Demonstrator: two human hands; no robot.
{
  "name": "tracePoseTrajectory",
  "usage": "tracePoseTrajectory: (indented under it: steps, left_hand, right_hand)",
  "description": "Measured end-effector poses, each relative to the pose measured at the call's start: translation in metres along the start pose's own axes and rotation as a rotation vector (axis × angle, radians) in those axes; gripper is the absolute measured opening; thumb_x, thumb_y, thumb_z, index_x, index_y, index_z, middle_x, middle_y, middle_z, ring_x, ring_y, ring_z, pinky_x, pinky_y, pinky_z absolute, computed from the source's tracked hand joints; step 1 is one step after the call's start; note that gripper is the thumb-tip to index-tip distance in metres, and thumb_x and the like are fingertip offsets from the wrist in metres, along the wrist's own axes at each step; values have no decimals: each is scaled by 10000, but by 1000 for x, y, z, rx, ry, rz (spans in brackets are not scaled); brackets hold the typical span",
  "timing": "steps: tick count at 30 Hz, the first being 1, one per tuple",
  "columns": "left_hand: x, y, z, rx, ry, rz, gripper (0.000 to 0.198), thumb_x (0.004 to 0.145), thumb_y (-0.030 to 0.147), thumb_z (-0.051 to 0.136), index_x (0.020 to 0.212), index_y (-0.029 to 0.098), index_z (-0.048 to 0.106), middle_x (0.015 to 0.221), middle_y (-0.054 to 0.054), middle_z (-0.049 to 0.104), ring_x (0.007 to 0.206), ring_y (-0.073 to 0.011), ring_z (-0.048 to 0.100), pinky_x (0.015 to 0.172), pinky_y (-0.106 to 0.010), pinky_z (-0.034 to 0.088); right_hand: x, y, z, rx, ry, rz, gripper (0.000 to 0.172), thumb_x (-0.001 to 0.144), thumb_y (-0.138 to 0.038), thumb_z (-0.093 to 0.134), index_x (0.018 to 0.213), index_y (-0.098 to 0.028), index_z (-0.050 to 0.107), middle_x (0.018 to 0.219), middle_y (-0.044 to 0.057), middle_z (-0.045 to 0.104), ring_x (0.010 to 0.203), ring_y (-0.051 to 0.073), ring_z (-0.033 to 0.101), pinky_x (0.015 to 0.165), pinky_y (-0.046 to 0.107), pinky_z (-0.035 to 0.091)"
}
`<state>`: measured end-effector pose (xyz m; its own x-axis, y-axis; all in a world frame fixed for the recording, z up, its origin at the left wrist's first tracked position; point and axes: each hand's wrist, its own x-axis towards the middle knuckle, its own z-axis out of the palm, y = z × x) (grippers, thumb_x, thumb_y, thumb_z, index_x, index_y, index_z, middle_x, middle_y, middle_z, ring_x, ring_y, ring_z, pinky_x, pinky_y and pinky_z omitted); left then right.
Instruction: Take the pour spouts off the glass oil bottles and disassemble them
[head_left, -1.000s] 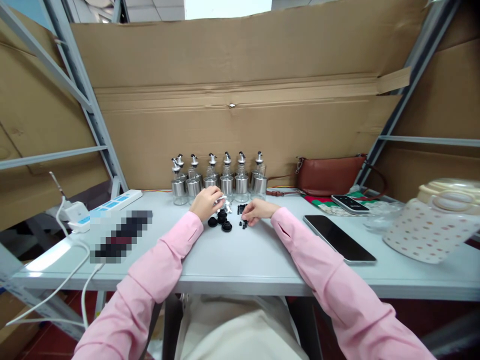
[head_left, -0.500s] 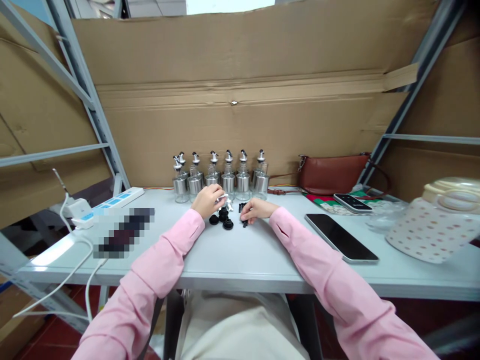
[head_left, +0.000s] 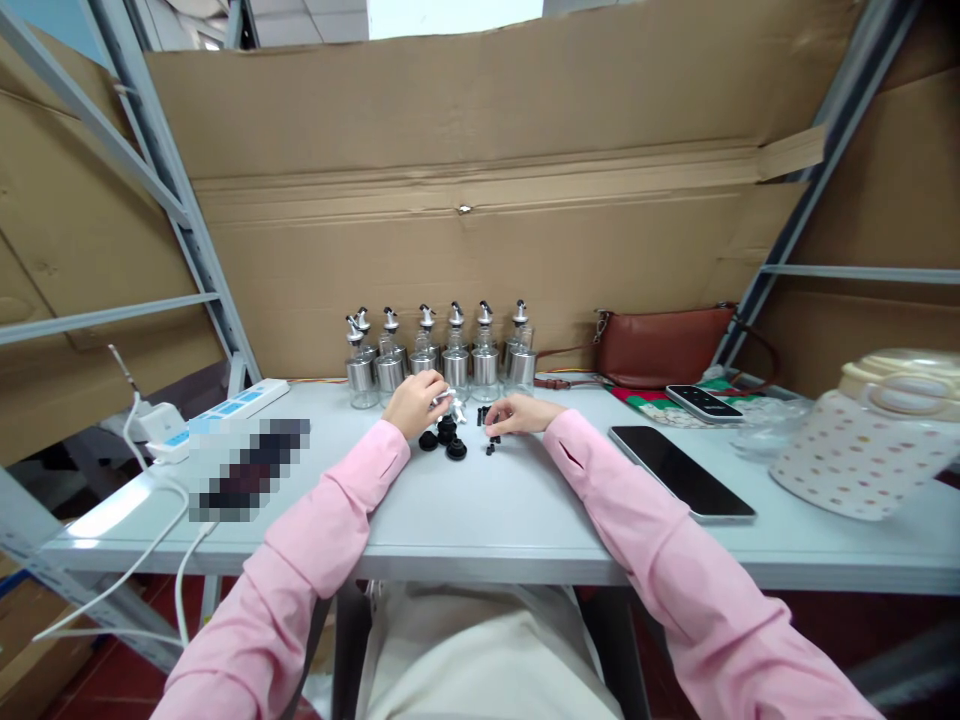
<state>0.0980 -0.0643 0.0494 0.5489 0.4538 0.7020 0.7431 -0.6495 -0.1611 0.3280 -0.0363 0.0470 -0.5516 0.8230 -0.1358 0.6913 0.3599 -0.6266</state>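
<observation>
My left hand (head_left: 417, 402) is closed round a small silver piece, perhaps a bottle pourer top; fingers hide most of it. More silver pieces (head_left: 457, 411) lie just right of its fingertips. Several round black stoppers (head_left: 455, 450) are on the table below that hand. My right hand (head_left: 523, 414) is pinched low over the table, beside a group of tiny black pieces (head_left: 490, 449); whatever is between its fingertips is too small to make out. Behind both hands stand glass bottles (head_left: 455, 372) with silver bands and pourer tops, in rows.
On the right lie a black-screened phone (head_left: 681, 472), a smaller dark device (head_left: 703, 404), a brown bag (head_left: 664, 348) and a dotted container (head_left: 862, 450). A power strip (head_left: 238, 400) with white cables is at left. Cardboard (head_left: 480, 110) walls the back.
My right hand has lifted slightly and shifted a little away from the nearest tiny black pieces, uncovering more of them. My left hand stays almost in place.
</observation>
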Motion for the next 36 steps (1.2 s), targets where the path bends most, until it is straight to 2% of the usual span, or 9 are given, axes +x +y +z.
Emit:
tracePoseTrajectory:
  steps: [3,7,12,17,21,28,32,36]
  left_hand:
    - [0,1,0,2,-2,-3,193,868,293,445,817,163,577,874,-55,587,789,-154,532,712,-280,412]
    - [0,1,0,7,-2,-5,184,865,287,448,818,163,576,879,-56,588,795,-155,534,717,-282,414]
    - [-1,0,1,13,-6,-6,187,865,286,445,816,165,578,885,-57,587,803,-155,536,726,-283,415]
    - [-1,-1,2,15,-11,-2,180,862,288,451,820,165,576,882,-55,587,810,-157,532,728,-284,416]
    - [0,0,1,20,-3,-3,194,867,291,440,809,163,575,884,-57,586,797,-156,530,720,-286,414]
    - [0,1,0,13,-2,0,195,867,300,444,811,164,573,882,-55,579,792,-154,529,718,-282,412]
    - [0,0,0,14,5,2,190,866,296,448,813,164,573,881,-53,583,795,-154,530,722,-281,412]
    - [0,0,1,25,14,13,194,867,292,444,808,160,573,877,-53,585,788,-152,530,717,-278,414]
  right_hand:
    - [0,-3,2,-123,14,14,666,508,-596,691,981,-132,617,545,-57,512,512,75,438,505,211,320]
    - [1,-4,6,-163,4,13,716,458,-618,705,984,-144,599,607,-35,537,589,108,480,552,222,329]
    - [2,0,5,-174,14,38,720,444,-626,710,969,-148,594,632,-29,541,618,121,492,569,227,337]
    - [1,5,2,-209,53,76,630,464,-605,716,894,-158,601,607,-36,517,600,114,471,563,224,325]
    - [2,7,1,-145,45,28,624,455,-613,710,860,-149,610,570,-49,508,552,94,445,545,221,312]
    - [3,7,1,71,-73,-43,588,469,-581,709,826,-116,670,508,-45,529,444,50,412,483,211,321]
    - [4,8,3,143,-79,-26,536,447,-546,733,754,-111,678,501,-34,537,443,50,436,449,201,331]
    - [6,11,4,152,-67,-42,554,428,-577,727,713,-105,671,484,-25,533,443,61,453,441,205,353]
